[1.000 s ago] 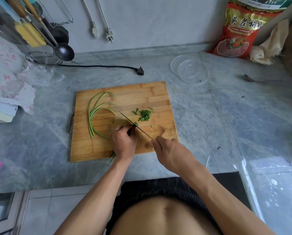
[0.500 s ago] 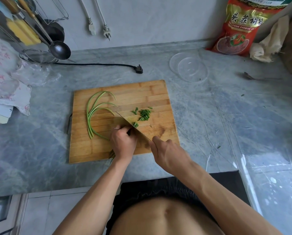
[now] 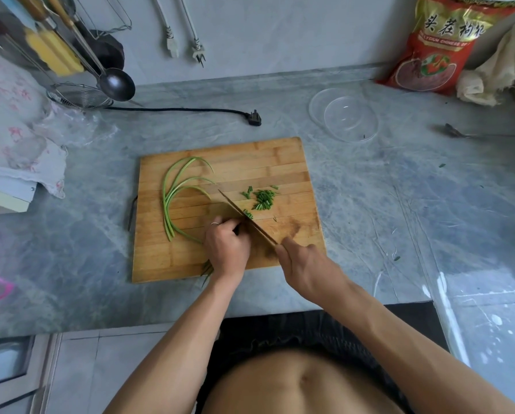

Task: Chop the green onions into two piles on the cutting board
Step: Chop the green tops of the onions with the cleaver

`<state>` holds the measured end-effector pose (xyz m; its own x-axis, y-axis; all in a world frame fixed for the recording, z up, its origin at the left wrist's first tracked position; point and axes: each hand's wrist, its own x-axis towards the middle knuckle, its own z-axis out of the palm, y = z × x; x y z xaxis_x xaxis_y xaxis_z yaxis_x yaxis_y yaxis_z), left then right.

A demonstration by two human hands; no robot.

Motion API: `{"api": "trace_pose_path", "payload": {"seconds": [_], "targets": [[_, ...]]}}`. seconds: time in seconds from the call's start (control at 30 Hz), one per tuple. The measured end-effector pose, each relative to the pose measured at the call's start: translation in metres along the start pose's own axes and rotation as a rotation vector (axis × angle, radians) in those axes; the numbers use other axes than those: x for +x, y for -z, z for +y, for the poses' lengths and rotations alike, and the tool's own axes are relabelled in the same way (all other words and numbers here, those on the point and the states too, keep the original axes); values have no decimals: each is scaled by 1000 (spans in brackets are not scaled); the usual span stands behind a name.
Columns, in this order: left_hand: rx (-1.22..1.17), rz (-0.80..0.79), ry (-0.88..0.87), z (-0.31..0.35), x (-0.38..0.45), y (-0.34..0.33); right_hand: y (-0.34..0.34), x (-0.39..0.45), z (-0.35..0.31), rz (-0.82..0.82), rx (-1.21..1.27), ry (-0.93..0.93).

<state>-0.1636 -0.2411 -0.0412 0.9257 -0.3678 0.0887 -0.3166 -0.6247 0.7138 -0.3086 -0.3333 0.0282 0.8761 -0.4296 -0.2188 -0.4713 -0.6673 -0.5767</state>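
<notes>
Blade of the thin-bladed kitchen knife (image 3: 244, 218) sits lower and flatter than half a second ago, when it was tipped up showing its side; now it is edge-on against the rectangular bamboo cutting board (image 3: 280, 156), just at the left knuckles. Reads as one more cut finished. A few fresh green bits lie right at the blade, slightly apart from the small pile of chopped green onion pieces (image 3: 263, 199) further up-right. Pile looks about the same as a second ago.

Left hand (image 3: 227, 244): fingers curled down, pinning a bunch of green onion stalks; the bunch is mostly hidden under it, only the tails (image 3: 207, 268) poke out over the near board edge. Right hand (image 3: 305, 268): wrapped round the knife handle.

Long uncut curved green onion stalks (image 3: 172, 198) lie on the left half of the board, untouched.

My read: first pile only partly built, second pile not started. Early in the task.

Room: board's top-right area and far strip are free for a second pile. Hands work close to the near edge, where cut bits could roll off onto the grey marble-patterned counter (image 3: 399, 204). Clear round plastic lid (image 3: 343, 115) is well apart, beyond the top-right corner.
</notes>
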Motion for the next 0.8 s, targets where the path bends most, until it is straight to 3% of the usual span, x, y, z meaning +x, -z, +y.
{"api": "trace_pose_path", "payload": {"seconds": [0.8], "targets": [[0,-47,-3,-7,1,0,-2,16,-6,-31,60,40]]}}
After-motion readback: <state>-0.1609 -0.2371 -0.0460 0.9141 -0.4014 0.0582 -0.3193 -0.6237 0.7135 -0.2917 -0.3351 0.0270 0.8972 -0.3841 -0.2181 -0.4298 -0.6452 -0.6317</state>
